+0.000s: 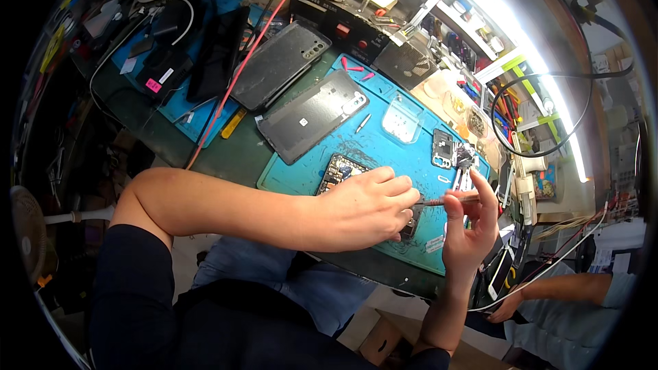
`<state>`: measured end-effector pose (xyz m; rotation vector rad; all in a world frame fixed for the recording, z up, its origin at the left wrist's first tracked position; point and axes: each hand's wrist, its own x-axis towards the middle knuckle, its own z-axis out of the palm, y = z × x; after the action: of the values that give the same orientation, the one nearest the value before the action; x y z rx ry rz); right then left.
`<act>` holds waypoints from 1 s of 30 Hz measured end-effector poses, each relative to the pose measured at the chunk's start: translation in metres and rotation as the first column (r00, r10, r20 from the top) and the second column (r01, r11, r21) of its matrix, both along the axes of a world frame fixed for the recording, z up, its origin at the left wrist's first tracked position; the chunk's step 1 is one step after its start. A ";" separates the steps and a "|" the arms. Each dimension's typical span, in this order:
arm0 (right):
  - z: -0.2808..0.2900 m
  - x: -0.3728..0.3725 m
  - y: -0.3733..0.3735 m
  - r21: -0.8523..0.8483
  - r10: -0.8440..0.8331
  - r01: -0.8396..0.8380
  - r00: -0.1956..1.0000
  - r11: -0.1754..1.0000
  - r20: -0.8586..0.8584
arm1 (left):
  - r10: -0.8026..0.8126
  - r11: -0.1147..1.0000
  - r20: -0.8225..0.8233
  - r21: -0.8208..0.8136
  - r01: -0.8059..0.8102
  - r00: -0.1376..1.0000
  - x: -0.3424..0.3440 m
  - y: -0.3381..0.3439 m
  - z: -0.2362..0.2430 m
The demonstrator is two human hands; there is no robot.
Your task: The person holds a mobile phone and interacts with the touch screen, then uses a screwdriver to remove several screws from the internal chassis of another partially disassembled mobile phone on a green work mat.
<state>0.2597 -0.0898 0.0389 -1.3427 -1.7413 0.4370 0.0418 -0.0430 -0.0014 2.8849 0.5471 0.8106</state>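
An opened phone (340, 166) with its circuit board bared lies on the blue work mat, partly covered by my left hand (370, 207). That hand is closed, its fingers curled down over the phone; what they may grip is hidden beneath them. My right hand (470, 223) pinches a slim screwdriver-like tool (460, 199) between thumb and fingers. The tool lies nearly level, its thin end reaching left to the fingers of my left hand. Whether its tip touches the phone cannot be seen.
Detached phone back covers (312, 123) lie beyond my left forearm. Near the mat's (416, 255) far side stand a clear plastic tray (402, 120) and a phone's inner part (445, 149). A red cable (233, 89) hangs across the left side. At right, another person's arm (569, 288) shows.
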 end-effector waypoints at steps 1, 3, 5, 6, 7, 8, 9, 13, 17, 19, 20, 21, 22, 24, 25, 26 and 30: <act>-0.001 0.003 0.000 0.030 -0.033 0.031 0.995 0.999 0.096 | 0.001 1.000 -0.003 -0.008 -0.001 1.000 0.000 0.000 0.001; -0.001 0.000 0.000 0.017 -0.040 0.040 0.999 0.999 -0.004 | 0.001 1.000 -0.011 -0.014 -0.001 1.000 0.000 0.000 0.001; 0.003 -0.015 0.000 -0.060 -0.001 -0.024 0.922 0.998 -0.386 | 0.002 1.000 -0.021 -0.008 -0.002 1.000 0.000 0.000 0.001; 0.003 -0.011 0.000 -0.021 -0.009 0.005 0.978 1.000 -0.207 | 0.001 1.000 -0.014 -0.010 -0.001 1.000 0.001 0.000 0.001; 0.003 -0.005 0.000 0.022 -0.023 0.024 1.000 0.999 -0.021 | 0.002 1.000 -0.007 -0.013 -0.002 1.000 0.001 0.000 0.001; 0.003 -0.001 0.000 0.068 -0.045 0.034 0.985 0.997 0.164 | 0.003 1.000 0.000 -0.016 -0.003 1.000 0.001 0.000 0.001; 0.003 -0.001 0.001 0.066 -0.026 0.015 0.986 0.998 0.168 | 0.006 1.000 -0.003 -0.015 -0.006 1.000 0.000 -0.001 0.001; 0.001 -0.008 0.000 -0.050 -0.003 -0.007 0.981 0.999 -0.195 | 0.003 1.000 0.000 -0.012 -0.003 1.000 0.001 -0.001 0.000; -0.001 0.001 0.001 0.097 -0.053 0.033 0.976 0.995 0.211 | 0.004 1.000 -0.012 -0.012 -0.004 1.000 0.001 -0.001 0.001; 0.000 -0.010 0.000 -0.023 -0.044 0.041 0.984 0.999 -0.173 | 0.001 1.000 -0.012 -0.013 -0.001 1.000 0.001 -0.001 0.001; 0.001 -0.013 -0.001 -0.081 -0.054 0.027 0.932 0.996 -0.358 | 0.000 1.000 -0.012 -0.014 0.000 1.000 0.001 -0.001 0.001; -0.001 -0.001 -0.001 -0.063 -0.023 0.013 0.988 0.998 -0.156 | -0.001 1.000 -0.004 -0.011 0.001 1.000 0.001 -0.001 0.001; 0.000 0.001 -0.001 -0.021 -0.010 0.009 0.999 1.000 -0.035 | 0.001 1.000 0.001 -0.010 -0.001 1.000 0.001 -0.001 0.000; 0.002 0.003 -0.001 0.061 0.001 -0.014 0.978 0.998 0.207 | 0.004 1.000 0.000 -0.011 -0.004 1.000 0.001 -0.001 0.000; 0.002 -0.001 0.000 0.048 0.001 -0.008 0.990 0.999 0.138 | 0.002 1.000 -0.003 -0.012 -0.002 1.000 0.001 -0.001 0.000; 0.002 -0.005 -0.002 0.009 0.003 -0.004 1.000 1.000 0.013 | 0.000 1.000 -0.006 -0.013 0.000 1.000 0.001 -0.001 0.001; -0.001 -0.001 -0.002 -0.001 0.021 -0.021 1.000 1.000 -0.019 | 0.001 1.000 -0.009 -0.014 -0.002 1.000 0.002 -0.002 -0.001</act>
<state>0.2587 -0.0920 0.0376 -1.3179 -1.7413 0.4611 0.0433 -0.0447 -0.0024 2.8769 0.5537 0.7910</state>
